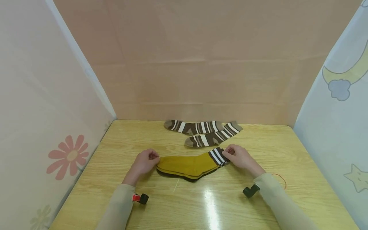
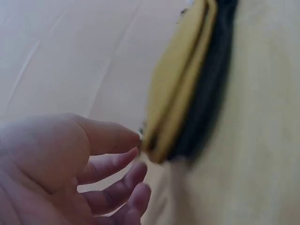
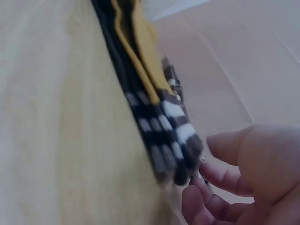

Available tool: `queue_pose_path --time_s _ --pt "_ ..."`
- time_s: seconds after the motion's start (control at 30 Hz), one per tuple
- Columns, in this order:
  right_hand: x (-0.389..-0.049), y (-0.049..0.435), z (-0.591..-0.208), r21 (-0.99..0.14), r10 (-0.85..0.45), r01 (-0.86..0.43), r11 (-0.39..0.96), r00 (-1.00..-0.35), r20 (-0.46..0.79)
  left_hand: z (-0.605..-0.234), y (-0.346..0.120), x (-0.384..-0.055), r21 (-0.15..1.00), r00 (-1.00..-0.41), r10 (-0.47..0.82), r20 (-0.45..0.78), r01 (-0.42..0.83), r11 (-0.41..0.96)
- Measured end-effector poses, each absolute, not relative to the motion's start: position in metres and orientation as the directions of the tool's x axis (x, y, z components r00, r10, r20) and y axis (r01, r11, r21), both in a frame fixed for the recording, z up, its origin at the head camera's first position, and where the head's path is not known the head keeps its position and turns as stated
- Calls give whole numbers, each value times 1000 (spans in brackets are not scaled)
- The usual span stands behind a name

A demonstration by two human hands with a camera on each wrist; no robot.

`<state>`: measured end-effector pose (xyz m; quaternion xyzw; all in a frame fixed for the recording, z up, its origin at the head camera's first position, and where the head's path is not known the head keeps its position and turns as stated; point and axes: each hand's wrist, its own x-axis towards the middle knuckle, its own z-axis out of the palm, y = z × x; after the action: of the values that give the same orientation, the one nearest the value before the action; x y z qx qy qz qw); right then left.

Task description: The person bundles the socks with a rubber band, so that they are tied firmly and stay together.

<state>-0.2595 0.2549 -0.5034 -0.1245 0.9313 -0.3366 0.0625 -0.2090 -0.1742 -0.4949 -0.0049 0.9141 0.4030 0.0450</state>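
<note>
Yellow socks (image 1: 184, 164) lie over dark ones (image 2: 210, 89); the step looks like evening the layers, the next calling for a light pinch. Left grip (image 1: 145, 161), nearly closed at their toe: hold unclear; right grip (image 1: 239, 156), parted by their cuff, seems unladen. Wooden counter (image 1: 166, 207) beneath them, striped socks (image 1: 202, 127) and pink backdrop (image 1: 215, 64) behind.

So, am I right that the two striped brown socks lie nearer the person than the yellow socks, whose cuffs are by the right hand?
Not quite: the head view shows the striped brown socks lying farther off than the yellow socks. The rest holds.
</note>
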Motion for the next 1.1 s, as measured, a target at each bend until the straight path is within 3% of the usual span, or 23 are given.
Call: queue_pose_path --time_s 0.3,0.57,1.1 --pt "-283 276 -495 -649 -197 -166 742 -980 25 -472 -142 -236 751 -995 86 -47 22 660" --pt "-310 297 -506 -661 -109 -128 739 -992 70 -470 -111 -258 777 -985 145 -90 21 629" --pt "-336 311 -509 -634 -44 -72 770 -997 60 -486 -76 -290 847 -961 148 -233 -126 516"
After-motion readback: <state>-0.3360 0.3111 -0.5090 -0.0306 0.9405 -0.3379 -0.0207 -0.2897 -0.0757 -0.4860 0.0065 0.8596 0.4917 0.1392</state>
